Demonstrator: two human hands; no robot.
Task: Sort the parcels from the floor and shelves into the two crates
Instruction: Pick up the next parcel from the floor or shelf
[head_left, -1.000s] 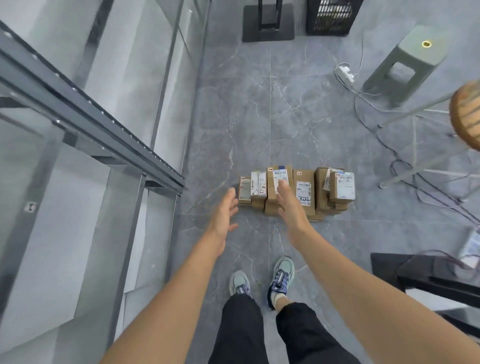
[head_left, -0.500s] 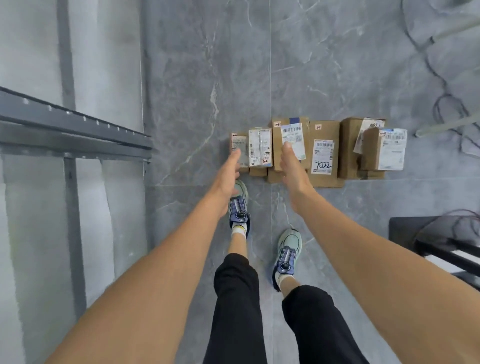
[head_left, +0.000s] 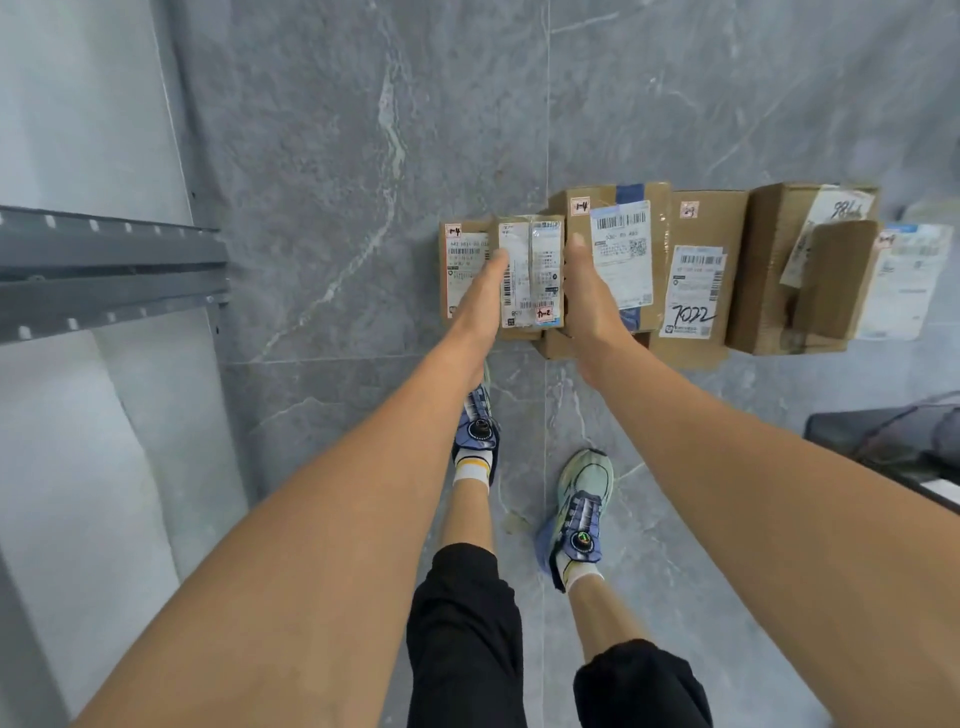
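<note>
A row of brown cardboard parcels stands on the grey tiled floor. My left hand (head_left: 480, 296) and my right hand (head_left: 589, 291) lie with straight fingers against the two sides of a narrow parcel (head_left: 531, 270) covered in white labels. Left of it is a small labelled box (head_left: 464, 257), partly hidden by my left hand. To the right come a box with blue tape (head_left: 623, 244), a box marked 7022 (head_left: 696, 280), and a bigger carton (head_left: 769, 270) with a smaller parcel (head_left: 831, 286) leaning on it. No crate is in view.
A grey metal shelf rail (head_left: 104, 270) juts in from the left beside a pale wall panel. A dark base with cables (head_left: 883, 441) sits at the right edge. My feet stand just short of the parcel row.
I have bent lower, and the parcels look larger. Both hands moved from in front of the row to either side of the narrow labelled parcel.
</note>
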